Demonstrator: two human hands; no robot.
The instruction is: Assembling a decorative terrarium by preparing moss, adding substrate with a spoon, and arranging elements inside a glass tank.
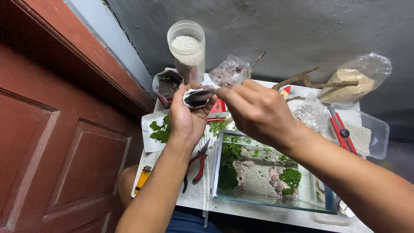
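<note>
Centre of the frame, slightly above middle: you are holding a small silvery foil packet [196,97], its mouth open and dark inside. Your left hand [186,118] is cupping it from below, grip closed around the packet's body. Your right hand [258,111] is coming in from the right, fingers pinched tight on a thin metal tool [221,87] whose tip is lying at the packet's mouth; whether it is touching the contents, you cannot tell.

Directly beneath the hands, a glass tank [267,172] is sitting on the white tabletop [194,196], holding pale gravel, small stones and green moss. Left of it, red-handled pliers [196,164] are lying, with a tray of moss [157,131] further left. Upper centre, a clear jar of white granules [186,49] is standing. At the right edge, a plastic tub [366,133] of white grit and a red cutter [340,129] are resting.
</note>
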